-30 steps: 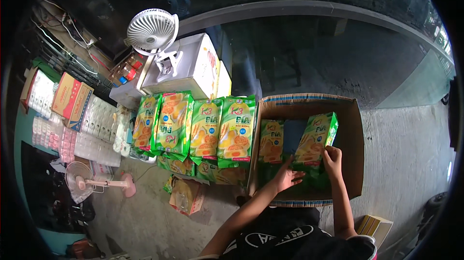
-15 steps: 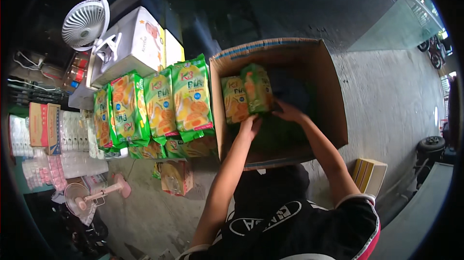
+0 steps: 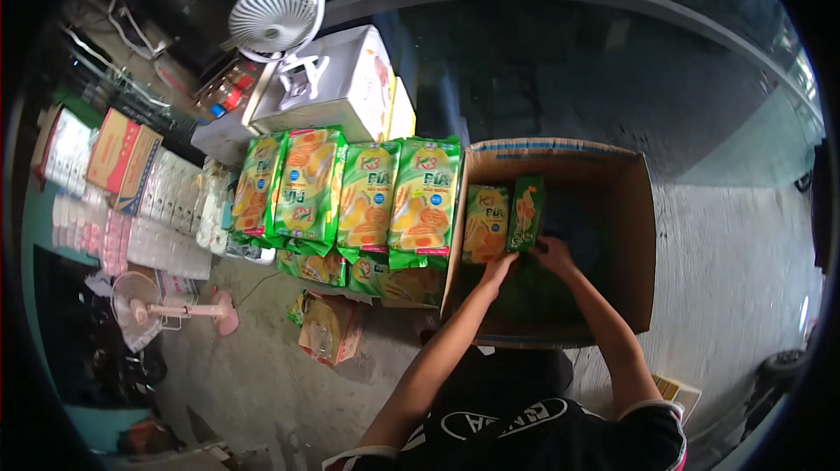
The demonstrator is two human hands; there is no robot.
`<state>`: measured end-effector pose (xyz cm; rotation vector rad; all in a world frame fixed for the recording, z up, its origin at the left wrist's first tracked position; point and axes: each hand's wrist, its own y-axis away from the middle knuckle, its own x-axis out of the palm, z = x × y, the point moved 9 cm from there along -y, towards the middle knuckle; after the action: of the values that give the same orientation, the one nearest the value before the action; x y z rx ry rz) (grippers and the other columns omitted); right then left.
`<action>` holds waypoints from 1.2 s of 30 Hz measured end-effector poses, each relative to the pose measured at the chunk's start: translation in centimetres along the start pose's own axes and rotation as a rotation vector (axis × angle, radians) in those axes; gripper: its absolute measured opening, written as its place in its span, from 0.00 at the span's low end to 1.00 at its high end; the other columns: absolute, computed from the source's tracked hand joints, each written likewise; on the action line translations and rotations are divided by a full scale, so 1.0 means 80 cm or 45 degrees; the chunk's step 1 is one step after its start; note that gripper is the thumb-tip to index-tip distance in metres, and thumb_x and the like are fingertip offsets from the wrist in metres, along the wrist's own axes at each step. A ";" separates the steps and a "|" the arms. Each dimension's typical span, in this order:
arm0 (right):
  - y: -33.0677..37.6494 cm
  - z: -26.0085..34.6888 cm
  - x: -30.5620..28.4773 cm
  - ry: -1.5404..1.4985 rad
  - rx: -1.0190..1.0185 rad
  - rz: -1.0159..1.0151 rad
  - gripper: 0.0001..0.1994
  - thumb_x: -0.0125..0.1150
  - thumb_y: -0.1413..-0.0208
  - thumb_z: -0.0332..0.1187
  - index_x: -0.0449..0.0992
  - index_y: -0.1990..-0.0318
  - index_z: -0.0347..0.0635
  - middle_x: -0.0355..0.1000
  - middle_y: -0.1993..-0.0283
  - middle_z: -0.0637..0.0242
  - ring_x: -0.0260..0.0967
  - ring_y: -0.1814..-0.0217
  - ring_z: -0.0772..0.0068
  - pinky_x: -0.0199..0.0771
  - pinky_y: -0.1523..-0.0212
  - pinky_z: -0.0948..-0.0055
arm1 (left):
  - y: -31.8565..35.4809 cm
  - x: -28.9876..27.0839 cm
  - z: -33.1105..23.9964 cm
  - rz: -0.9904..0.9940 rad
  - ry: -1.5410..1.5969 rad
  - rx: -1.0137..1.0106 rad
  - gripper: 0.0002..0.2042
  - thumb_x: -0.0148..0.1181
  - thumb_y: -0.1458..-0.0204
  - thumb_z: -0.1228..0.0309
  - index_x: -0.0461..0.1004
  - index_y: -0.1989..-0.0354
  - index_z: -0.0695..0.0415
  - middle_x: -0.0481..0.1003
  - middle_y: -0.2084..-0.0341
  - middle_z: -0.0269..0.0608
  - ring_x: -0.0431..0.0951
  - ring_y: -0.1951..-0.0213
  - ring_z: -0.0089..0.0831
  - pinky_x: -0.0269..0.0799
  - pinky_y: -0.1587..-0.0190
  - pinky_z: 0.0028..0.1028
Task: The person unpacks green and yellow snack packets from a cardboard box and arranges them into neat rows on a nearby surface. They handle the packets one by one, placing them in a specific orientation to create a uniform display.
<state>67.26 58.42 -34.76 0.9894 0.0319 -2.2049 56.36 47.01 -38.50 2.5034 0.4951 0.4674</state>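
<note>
A green pastry packet [image 3: 526, 212] stands on edge inside the open cardboard box [image 3: 573, 153], showing a narrow side. My left hand [image 3: 500, 271] grips its near lower end from the left. From the right, my right hand [image 3: 551, 256] pinches the same end with bent fingers. Just left of it, against the box's left wall, a second pastry packet [image 3: 486, 224] lies with its printed front up. Shadow hides much of the box's inside. Beside the box, a row of matching pastry packets [image 3: 425, 195] leans with printed fronts facing me.
Behind the packets, a white clip fan [image 3: 276, 20] sits by a large white carton [image 3: 350, 77]. More green packets [image 3: 394, 282] lie below the row. On the floor are a small carton [image 3: 331, 331] and a pink fan [image 3: 175, 308]. Wrapped paper rolls [image 3: 166, 200] fill the left side.
The view has shifted, so the scene sits lower and farther right. The held packet has turned from its front being partly visible to standing on edge beside the other packet.
</note>
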 end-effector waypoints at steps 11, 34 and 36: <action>-0.052 -0.105 0.062 -0.872 0.444 -0.234 0.29 0.62 0.55 0.50 0.69 0.51 0.38 0.71 0.56 0.60 0.69 0.58 0.69 0.69 0.59 0.68 | 0.043 0.025 -0.050 0.064 -0.112 -0.051 0.30 0.56 0.55 0.51 0.67 0.49 0.62 0.67 0.50 0.45 0.63 0.46 0.32 0.53 0.45 0.28; -0.036 -0.074 0.009 -0.648 0.507 -0.577 0.34 0.74 0.69 0.43 0.64 0.55 0.34 0.68 0.57 0.58 0.66 0.56 0.65 0.67 0.56 0.68 | 0.026 0.035 -0.021 0.236 -0.177 -0.080 0.38 0.54 0.55 0.50 0.53 0.39 0.62 0.56 0.41 0.48 0.55 0.40 0.35 0.46 0.40 0.29; -0.028 -0.070 -0.009 -0.577 0.409 -0.705 0.35 0.75 0.72 0.42 0.63 0.56 0.34 0.67 0.58 0.58 0.66 0.57 0.62 0.66 0.57 0.67 | 0.029 0.038 -0.018 0.258 -0.095 -0.160 0.35 0.53 0.53 0.50 0.58 0.42 0.62 0.58 0.42 0.46 0.56 0.41 0.34 0.47 0.40 0.29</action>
<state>69.81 62.13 -38.81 0.6666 -0.2972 -2.9724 58.95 47.14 -35.36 2.4494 0.1771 0.4642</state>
